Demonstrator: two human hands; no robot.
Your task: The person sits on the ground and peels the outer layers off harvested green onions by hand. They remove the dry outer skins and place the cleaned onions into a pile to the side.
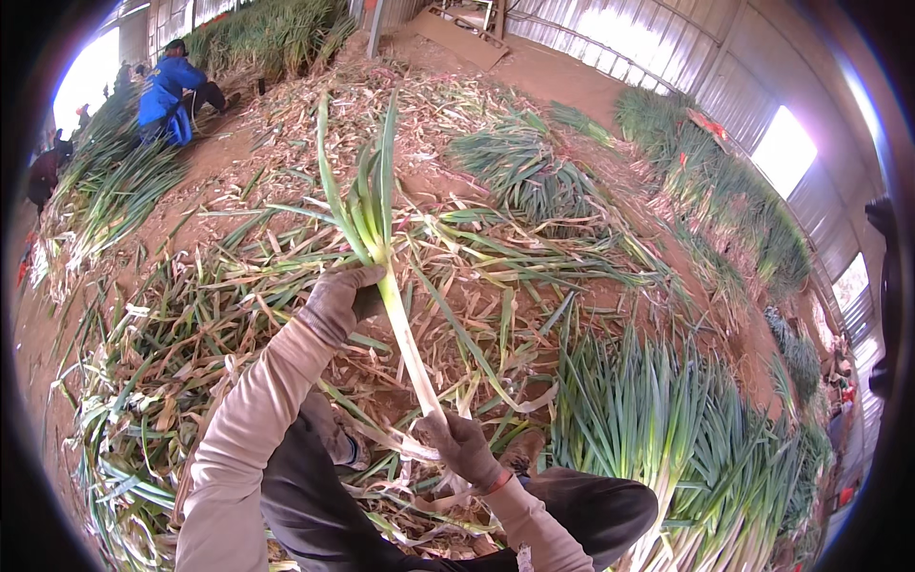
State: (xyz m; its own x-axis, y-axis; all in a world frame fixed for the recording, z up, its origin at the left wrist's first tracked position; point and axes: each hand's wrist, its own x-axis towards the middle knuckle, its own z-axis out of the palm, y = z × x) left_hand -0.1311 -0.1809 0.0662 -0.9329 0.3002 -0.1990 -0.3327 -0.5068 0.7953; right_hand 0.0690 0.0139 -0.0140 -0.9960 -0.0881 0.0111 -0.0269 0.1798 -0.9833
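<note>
A large green onion (402,325) with a long white shank and several green leaves slants across the space in front of my knees. My left hand (343,297), in a dirty knit glove, grips it just below where the leaves fan out. Lower down, my gloved right hand (461,447) is closed around the shank's root end, and the roots are hidden in the fist. Near the right hand, a peeled strip of leaf (400,443) hangs across the trimmings. A loose green leaf (457,336) lies to the right of the shank.
Trimmed leaves (179,336) cover the dirt floor. A large stack of green onions (665,429) lies by my right knee, with another bundle (529,168) ahead. More onions (729,186) line the corrugated metal wall. A person in a blue jacket (168,93) sits at far left.
</note>
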